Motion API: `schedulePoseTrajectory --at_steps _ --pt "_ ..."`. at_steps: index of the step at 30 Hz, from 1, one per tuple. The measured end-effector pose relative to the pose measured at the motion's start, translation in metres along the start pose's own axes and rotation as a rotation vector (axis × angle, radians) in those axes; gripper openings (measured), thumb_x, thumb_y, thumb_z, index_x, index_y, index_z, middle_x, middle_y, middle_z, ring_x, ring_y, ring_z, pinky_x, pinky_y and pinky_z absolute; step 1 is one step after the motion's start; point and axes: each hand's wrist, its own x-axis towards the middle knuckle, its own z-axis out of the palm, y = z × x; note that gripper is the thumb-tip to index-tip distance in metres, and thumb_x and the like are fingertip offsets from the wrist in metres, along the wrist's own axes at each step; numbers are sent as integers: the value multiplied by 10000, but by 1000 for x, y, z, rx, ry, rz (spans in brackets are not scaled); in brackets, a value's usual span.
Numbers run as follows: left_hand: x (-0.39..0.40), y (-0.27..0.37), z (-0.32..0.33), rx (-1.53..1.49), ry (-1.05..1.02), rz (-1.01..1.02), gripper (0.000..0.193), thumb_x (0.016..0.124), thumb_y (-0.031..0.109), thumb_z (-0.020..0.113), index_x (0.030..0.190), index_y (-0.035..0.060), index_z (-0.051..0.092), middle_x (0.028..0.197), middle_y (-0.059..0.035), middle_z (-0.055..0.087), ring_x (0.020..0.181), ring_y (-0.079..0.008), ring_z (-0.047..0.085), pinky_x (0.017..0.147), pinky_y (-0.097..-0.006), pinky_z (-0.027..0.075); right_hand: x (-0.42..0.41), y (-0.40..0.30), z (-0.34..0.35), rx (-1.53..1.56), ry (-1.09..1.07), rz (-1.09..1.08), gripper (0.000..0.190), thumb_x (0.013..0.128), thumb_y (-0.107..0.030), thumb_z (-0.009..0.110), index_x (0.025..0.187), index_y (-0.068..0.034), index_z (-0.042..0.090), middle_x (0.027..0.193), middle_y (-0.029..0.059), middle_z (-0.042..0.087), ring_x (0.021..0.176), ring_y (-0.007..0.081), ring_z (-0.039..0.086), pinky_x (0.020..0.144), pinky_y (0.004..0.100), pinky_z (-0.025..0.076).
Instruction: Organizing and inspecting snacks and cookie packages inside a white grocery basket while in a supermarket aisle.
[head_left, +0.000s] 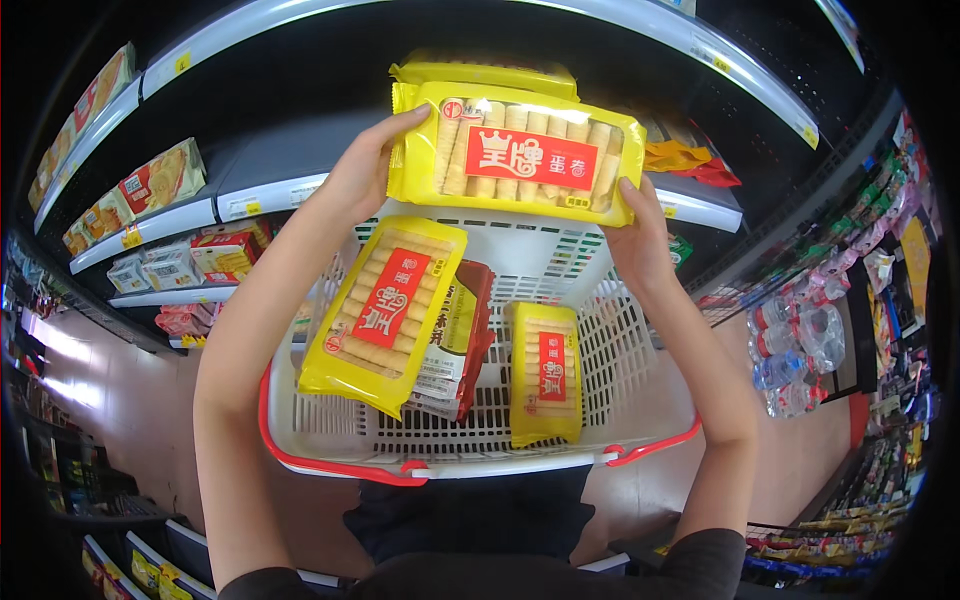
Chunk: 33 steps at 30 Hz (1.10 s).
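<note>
My left hand grips the left end of a yellow packet of egg rolls, and my right hand has its lower right corner. The packet bears writing on a red panel and is up at the shelf front, above the basket's far side. A second yellow packet shows just behind it; whether it rests on the shelf cannot be told. Below is a white plastic shopping basket with red handles. Inside, one egg roll packet leans over red-edged snack packs; another packet lies at the right.
Before me runs a dark shop shelf with a pale price rail. Boxed biscuits stand at the left, orange and red bags at the right. Bottled drinks stand farther right, by a tiled floor.
</note>
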Motion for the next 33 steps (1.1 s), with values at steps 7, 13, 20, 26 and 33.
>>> schedulePoseTrajectory --at_steps 7,13,20,26,33 --pt "-1 -1 3 -22 -4 18 457 742 326 526 1056 11 425 1023 -94 509 959 -161 484 841 -289 343 -1 0 2 -19 45 18 376 776 -165 491 1088 -40 323 1021 100 470 1002 164 430 867 319 299" --pt "2 -1 -3 -15 -26 5 459 756 340 502 1080 30 405 1035 -92 497 979 -162 471 830 -325 357 -4 3 5 -117 34 26 405 775 -138 500 1112 -41 298 1046 113 463 989 165 448 833 302 332" --pt "14 -7 -18 235 -99 40 566 771 436 458 1122 12 325 1044 -112 476 995 -179 459 778 -328 416 -1 13 -1 -314 -13 -45 547 706 -25 575 1157 -18 265 1084 112 440 1015 170 430 847 273 355" --pt "9 -12 -16 618 -127 112 560 740 422 518 1122 54 337 1026 -102 480 971 -181 469 751 -312 434 -2 15 -4 -377 -74 -151 576 665 13 603 1145 -19 285 1106 97 410 1032 164 409 864 275 346" --pt "9 -11 -13 525 -71 61 576 721 393 559 1124 47 335 1017 -104 483 965 -182 472 751 -309 431 -1 13 -1 -423 -99 -129 667 639 42 611 1179 -31 226 1141 109 366 1061 179 381 877 277 343"
